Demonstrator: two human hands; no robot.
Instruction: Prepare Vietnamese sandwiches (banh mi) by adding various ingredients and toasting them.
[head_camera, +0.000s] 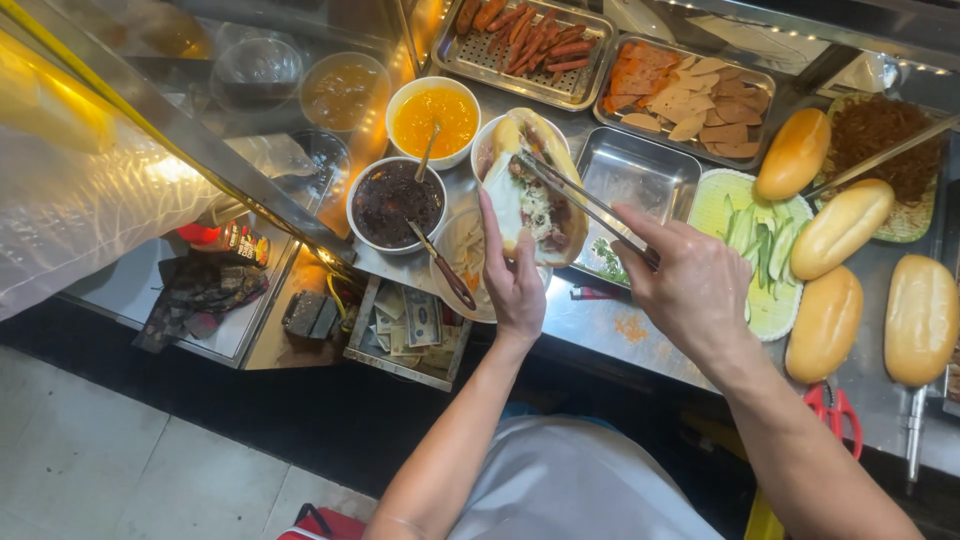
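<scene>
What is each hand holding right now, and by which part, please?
The left hand cradles the split roll from below, along its near side. The right hand pinches the tongs at their rear end.

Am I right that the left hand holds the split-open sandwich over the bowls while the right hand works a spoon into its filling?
Not quite. In the head view, the right hand works metal tongs, not a spoon, into the filling. The left hand does hold the split-open sandwich over the bowls.

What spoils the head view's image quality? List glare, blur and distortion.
Head view: warm glare washes the glass panel at left; wide-lens distortion bends the counter edge; the left hand, split sandwich, right hand and tongs stay sharp.
</scene>
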